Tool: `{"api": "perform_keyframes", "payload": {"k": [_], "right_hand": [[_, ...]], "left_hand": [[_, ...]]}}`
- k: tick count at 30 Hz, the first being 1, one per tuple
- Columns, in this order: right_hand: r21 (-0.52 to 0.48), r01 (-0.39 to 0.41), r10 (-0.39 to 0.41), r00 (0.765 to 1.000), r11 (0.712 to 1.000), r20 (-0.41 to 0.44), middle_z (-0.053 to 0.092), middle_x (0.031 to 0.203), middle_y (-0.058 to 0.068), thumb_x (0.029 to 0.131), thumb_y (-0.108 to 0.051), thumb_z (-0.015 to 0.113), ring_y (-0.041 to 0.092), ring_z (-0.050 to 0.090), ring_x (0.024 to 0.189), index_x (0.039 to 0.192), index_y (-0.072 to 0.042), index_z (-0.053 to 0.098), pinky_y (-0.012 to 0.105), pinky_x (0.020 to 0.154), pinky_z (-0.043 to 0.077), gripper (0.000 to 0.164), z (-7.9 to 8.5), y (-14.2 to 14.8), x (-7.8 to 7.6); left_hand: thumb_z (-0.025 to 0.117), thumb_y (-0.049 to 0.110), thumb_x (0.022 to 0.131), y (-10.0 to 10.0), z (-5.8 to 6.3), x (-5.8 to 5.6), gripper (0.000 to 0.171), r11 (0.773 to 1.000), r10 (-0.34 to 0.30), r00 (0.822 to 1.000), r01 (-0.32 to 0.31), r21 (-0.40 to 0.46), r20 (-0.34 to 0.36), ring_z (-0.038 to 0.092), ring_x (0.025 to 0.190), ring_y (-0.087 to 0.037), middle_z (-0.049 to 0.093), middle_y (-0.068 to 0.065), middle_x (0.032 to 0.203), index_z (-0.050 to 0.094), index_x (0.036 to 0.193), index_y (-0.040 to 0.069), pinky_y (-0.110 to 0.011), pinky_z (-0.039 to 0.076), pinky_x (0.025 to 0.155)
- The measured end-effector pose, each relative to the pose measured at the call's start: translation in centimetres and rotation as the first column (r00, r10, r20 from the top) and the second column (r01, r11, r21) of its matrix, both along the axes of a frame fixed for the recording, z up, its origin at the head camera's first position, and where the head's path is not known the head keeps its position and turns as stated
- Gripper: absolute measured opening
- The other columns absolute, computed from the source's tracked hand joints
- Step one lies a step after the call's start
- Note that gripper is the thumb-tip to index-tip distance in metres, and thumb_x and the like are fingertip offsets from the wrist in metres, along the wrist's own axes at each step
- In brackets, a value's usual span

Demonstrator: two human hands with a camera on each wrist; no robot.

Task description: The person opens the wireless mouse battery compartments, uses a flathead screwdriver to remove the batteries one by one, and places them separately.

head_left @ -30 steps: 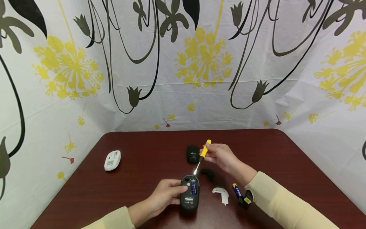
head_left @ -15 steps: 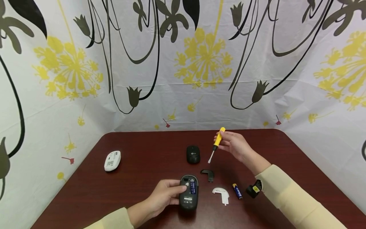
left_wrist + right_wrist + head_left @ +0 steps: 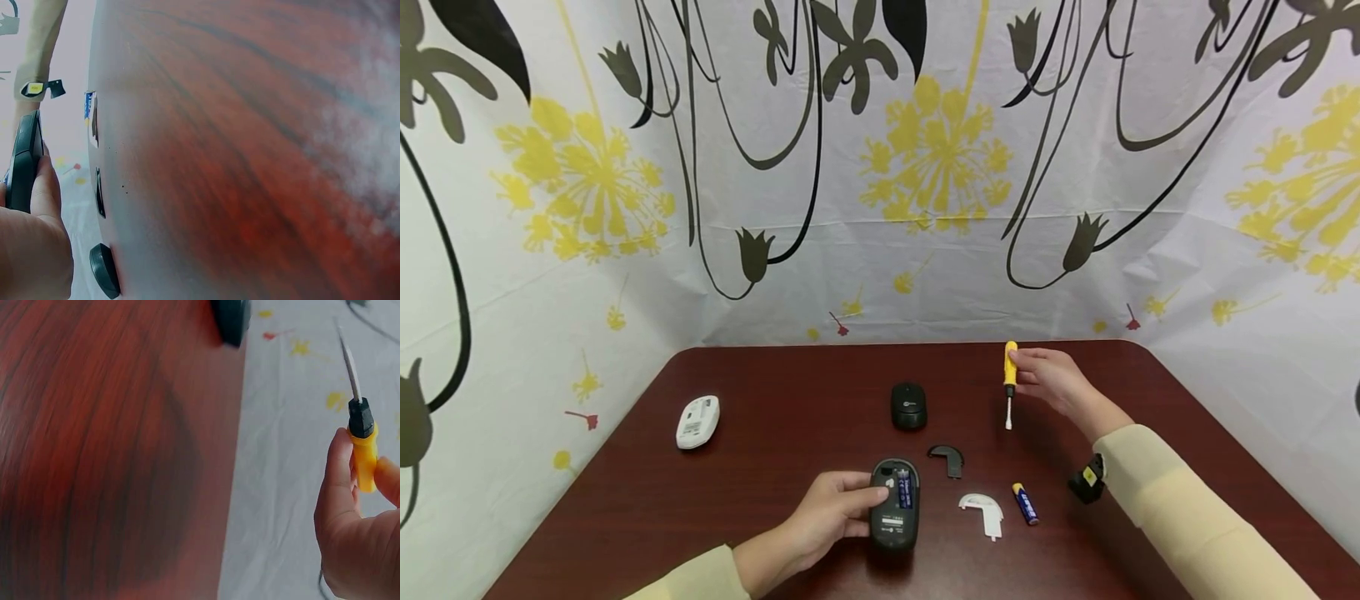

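My left hand (image 3: 827,510) grips a dark computer mouse (image 3: 895,521) by its left side, underside toward me, thumb over its edge. A blue battery (image 3: 905,490) shows in the mouse's uncovered compartment. At the back right, my right hand (image 3: 1054,379) pinches a screwdriver (image 3: 1011,367) by its yellow handle, its metal tip pointing down above the table. In the right wrist view, thumb and fingers close around the screwdriver's handle (image 3: 364,459). On the table between the hands lie a black battery cover (image 3: 947,458), a white battery cover (image 3: 983,513) and a loose blue battery (image 3: 1025,505).
A second black mouse (image 3: 909,407) stands behind the black cover. Far left lies a white mouse (image 3: 697,422), underside up. The dark red table (image 3: 790,408) ends at a patterned cloth (image 3: 850,275) behind it.
My right hand has moved away from the held mouse, rightward and back, with the screwdriver now hanging nearly vertical. The left hand and its mouse have stayed almost still.
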State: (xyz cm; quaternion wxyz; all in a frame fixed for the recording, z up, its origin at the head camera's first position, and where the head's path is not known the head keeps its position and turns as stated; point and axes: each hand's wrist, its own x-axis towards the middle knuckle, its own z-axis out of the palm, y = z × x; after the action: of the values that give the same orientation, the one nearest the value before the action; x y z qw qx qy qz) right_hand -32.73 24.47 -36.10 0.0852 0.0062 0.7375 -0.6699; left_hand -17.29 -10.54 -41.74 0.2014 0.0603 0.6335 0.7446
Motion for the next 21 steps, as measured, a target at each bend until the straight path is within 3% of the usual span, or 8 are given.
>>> {"api": "perform_keyframes", "payload": {"k": [5,14,21], "right_hand": [[0.073,0.050,-0.051,0.999,0.996,0.010,0.063,0.092,0.001,0.097,-0.026,0.062,0.012,0.065,0.078,0.133,0.011,0.045,0.032,0.078,0.057,0.055,-1.1,1.5,-0.7],[0.203,0.068,-0.074,0.997,0.977,0.022,0.066,0.095,0.007,0.096,-0.025,0.064,0.015,0.067,0.078,0.127,0.013,0.050,0.037,0.079,0.057,0.051,-2.8,2.9,-0.9],[0.210,0.041,-0.052,0.997,0.977,0.049,0.066,0.089,0.008,0.094,-0.011,0.064,0.017,0.066,0.075,0.120,0.017,0.054,0.035,0.072,0.059,0.039,-3.7,3.5,-1.1]], "left_hand": [[0.068,0.015,0.092,0.1,0.0,0.1,0.040,1.000,0.007,1.000,-0.007,-0.003,-0.004,0.069,0.091,-0.027,0.069,-0.018,0.106,0.060,0.122,-0.010,-0.039,0.058,0.075],[0.067,0.016,0.092,0.0,-0.1,0.0,0.039,1.000,0.012,1.000,-0.012,0.001,0.002,0.069,0.091,-0.026,0.069,-0.019,0.105,0.061,0.120,-0.010,-0.039,0.058,0.076],[0.068,0.016,0.091,0.0,-0.1,-0.1,0.040,1.000,0.008,1.000,-0.008,0.006,0.005,0.069,0.091,-0.027,0.069,-0.019,0.104,0.061,0.120,-0.010,-0.039,0.058,0.076]]}}
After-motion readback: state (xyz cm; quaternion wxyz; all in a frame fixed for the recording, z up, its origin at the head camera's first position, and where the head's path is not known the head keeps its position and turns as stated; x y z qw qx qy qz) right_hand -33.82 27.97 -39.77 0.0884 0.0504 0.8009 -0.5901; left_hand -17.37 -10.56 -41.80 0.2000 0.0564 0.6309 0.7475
